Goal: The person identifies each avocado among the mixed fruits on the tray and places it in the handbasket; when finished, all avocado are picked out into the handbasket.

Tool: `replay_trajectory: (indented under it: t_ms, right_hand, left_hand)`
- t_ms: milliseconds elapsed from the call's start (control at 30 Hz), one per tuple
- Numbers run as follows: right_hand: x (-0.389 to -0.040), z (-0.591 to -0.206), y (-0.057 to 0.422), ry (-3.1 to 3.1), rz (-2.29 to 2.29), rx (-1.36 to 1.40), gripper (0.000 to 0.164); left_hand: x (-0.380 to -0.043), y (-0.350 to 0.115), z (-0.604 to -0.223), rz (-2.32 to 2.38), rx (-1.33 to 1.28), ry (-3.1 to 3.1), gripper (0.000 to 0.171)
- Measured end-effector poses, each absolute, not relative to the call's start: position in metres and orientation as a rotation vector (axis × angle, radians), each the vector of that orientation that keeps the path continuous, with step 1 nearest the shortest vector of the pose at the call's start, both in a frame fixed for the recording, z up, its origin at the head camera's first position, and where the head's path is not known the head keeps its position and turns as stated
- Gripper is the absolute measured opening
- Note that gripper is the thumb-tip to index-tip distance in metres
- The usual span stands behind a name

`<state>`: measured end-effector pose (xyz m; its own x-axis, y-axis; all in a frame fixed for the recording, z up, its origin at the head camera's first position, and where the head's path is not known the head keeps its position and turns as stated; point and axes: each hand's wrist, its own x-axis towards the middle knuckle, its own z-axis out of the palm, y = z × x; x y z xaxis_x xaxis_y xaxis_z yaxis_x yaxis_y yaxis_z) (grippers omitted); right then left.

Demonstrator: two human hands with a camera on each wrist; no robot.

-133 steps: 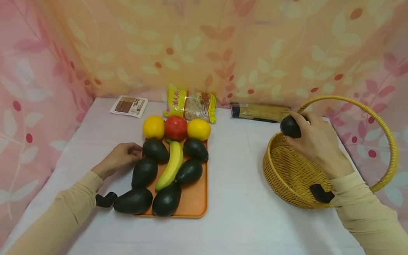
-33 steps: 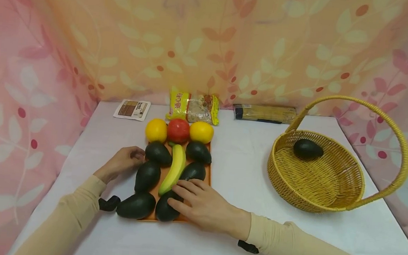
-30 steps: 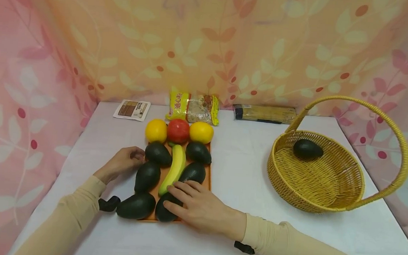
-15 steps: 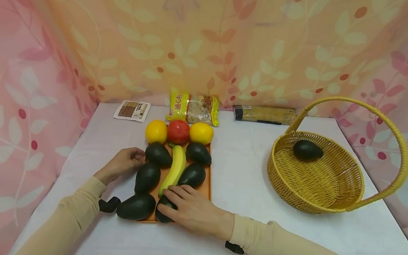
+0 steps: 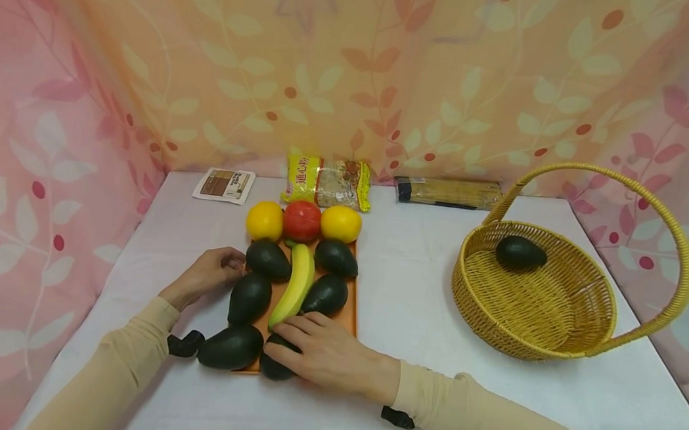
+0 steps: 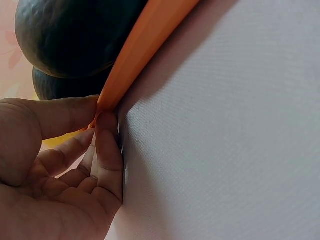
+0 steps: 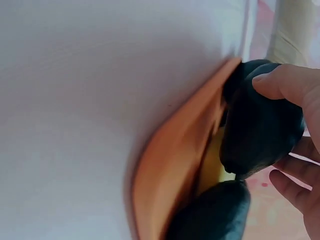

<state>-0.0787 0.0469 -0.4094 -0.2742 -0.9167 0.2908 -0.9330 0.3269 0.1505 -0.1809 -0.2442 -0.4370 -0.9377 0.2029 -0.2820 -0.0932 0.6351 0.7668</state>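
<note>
An orange tray (image 5: 347, 317) carries several dark avocados and a banana (image 5: 294, 284). My left hand (image 5: 207, 274) stays at the tray's left side; in the left wrist view, thumb and forefinger pinch the tray's rim (image 6: 142, 47). At the tray's front, my right hand (image 5: 327, 355) grips the front middle avocado (image 7: 260, 120), thumb on one side and fingers on the other. The hand covers part of this avocado in the head view. Beside it lies the front left avocado (image 5: 231, 347), and the banana's lower tip is close to my right fingers.
Two yellow fruits and a red round fruit (image 5: 302, 221) line the tray's far end. Behind them lie a yellow pasta bag (image 5: 327, 182), a white-brown packet (image 5: 224, 186) and a noodle pack (image 5: 449, 192). On the right, a wicker basket (image 5: 474, 318) with a tall handle contains one avocado (image 5: 521, 253).
Earlier my right hand held an avocado over the basket; that avocado now lies inside it. The right hand came left to the tray and took hold of the front middle avocado. My left hand stayed put.
</note>
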Motion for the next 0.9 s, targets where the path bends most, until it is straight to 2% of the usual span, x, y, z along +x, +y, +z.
replay_trajectory:
  t_ms: [100, 333, 500, 900]
  right_hand:
    - [-0.077, -0.4, 0.051, -2.28, 0.118, 1.649, 0.05]
    - [-0.081, -0.384, 0.064, -2.275, 0.16, 1.567, 0.051]
    - [-0.088, -0.374, 0.079, -2.326, 0.184, 1.518, 0.061]
    - [-0.118, -0.334, 0.149, -2.372, 0.236, 1.204, 0.065]
  left_hand:
    - [-0.181, -0.244, -0.436, 1.21, 0.086, 2.514, 0.042]
    - [-0.181, -0.245, -0.436, 1.23, 0.108, 2.508, 0.04]
    - [-0.182, -0.244, -0.437, 1.219, 0.124, 2.511, 0.039]
    - [-0.183, -0.246, -0.434, 1.194, 0.114, 2.495, 0.039]
